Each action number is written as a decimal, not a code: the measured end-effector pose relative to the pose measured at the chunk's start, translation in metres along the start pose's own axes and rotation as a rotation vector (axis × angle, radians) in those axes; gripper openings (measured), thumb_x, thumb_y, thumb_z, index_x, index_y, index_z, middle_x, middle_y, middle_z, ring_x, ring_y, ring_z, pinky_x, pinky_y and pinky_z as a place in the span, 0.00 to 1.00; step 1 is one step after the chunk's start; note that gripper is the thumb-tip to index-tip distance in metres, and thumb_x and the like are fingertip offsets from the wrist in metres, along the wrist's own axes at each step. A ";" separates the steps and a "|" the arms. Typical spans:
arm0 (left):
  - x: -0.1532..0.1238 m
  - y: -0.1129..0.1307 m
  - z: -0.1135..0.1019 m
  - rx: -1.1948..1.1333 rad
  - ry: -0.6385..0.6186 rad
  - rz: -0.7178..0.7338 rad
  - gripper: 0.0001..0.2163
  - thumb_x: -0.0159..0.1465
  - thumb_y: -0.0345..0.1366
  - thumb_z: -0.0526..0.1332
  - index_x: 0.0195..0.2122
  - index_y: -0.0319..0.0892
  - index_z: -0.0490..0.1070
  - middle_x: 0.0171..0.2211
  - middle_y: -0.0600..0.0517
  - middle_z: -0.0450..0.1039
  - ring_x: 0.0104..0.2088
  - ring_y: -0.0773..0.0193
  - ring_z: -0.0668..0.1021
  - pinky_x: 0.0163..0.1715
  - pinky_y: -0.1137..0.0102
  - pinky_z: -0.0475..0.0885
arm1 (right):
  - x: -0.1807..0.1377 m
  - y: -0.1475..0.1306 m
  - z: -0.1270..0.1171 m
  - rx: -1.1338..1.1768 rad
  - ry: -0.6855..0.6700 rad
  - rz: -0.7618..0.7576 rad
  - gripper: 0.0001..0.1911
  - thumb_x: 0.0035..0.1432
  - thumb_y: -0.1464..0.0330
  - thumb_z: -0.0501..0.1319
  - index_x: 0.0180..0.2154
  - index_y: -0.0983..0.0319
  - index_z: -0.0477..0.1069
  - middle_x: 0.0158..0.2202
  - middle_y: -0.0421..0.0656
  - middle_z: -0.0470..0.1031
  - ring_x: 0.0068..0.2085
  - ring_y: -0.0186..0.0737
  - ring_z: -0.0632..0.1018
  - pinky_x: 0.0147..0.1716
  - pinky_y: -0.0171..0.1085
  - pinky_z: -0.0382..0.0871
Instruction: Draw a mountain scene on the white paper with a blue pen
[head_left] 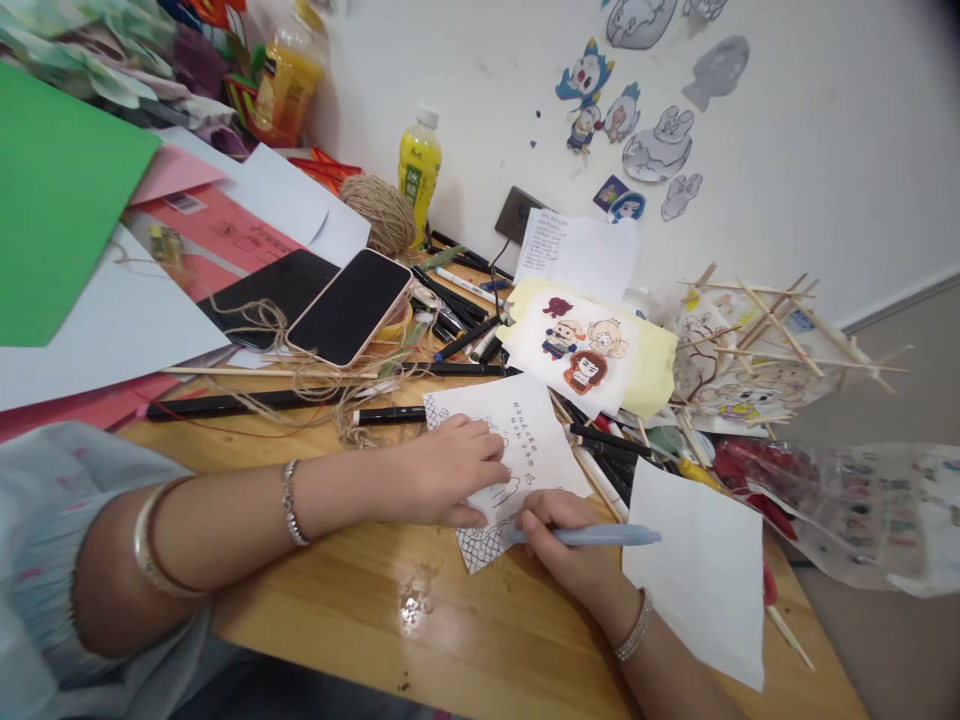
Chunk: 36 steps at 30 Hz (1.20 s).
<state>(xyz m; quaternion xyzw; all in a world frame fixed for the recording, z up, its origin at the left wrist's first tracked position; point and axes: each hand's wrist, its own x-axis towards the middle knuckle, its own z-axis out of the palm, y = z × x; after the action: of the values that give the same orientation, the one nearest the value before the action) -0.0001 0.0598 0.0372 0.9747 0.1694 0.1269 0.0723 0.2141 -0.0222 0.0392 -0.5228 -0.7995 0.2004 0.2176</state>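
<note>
My left hand (446, 470) lies flat on a white sheet of paper (551, 440), its fingers stretched out and holding nothing. Line drawings, handwritten characters and a cross-hatched border at two corners show on that sheet. Near its lower edge, my right hand (562, 545) is closed around a light blue pen (611, 535), with the tip down by the cross-hatched corner. Part of the drawing is hidden under my left hand. Just right of the sheet lies a blank white paper (694, 560).
A phone (351, 305), twine ball (381, 212), black marker (390, 415) and loose strings crowd the back left. Coloured character drawings (577, 350) lie behind the sheet. A stick frame (772, 350) and plastic packaging (847, 500) stand right. Bottles, including a yellow drink bottle (420, 170), line the wall.
</note>
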 end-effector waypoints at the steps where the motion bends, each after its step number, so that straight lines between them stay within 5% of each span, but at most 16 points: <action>1: 0.000 0.000 0.000 -0.001 0.000 0.001 0.19 0.59 0.45 0.71 0.48 0.43 0.74 0.44 0.46 0.73 0.44 0.51 0.73 0.43 0.61 0.61 | 0.000 0.000 0.000 -0.006 0.000 -0.009 0.17 0.59 0.71 0.54 0.19 0.58 0.54 0.20 0.37 0.68 0.24 0.36 0.71 0.26 0.34 0.64; 36: -0.001 0.001 -0.001 0.017 0.041 0.003 0.19 0.57 0.45 0.73 0.45 0.44 0.75 0.42 0.48 0.73 0.42 0.53 0.73 0.43 0.61 0.64 | -0.001 0.001 0.000 0.099 -0.006 0.049 0.17 0.59 0.70 0.55 0.19 0.58 0.57 0.20 0.38 0.69 0.25 0.37 0.72 0.27 0.35 0.66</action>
<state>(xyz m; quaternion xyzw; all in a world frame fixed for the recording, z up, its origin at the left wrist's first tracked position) -0.0008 0.0584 0.0386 0.9727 0.1706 0.1455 0.0602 0.2155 -0.0227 0.0382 -0.5302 -0.7762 0.2465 0.2361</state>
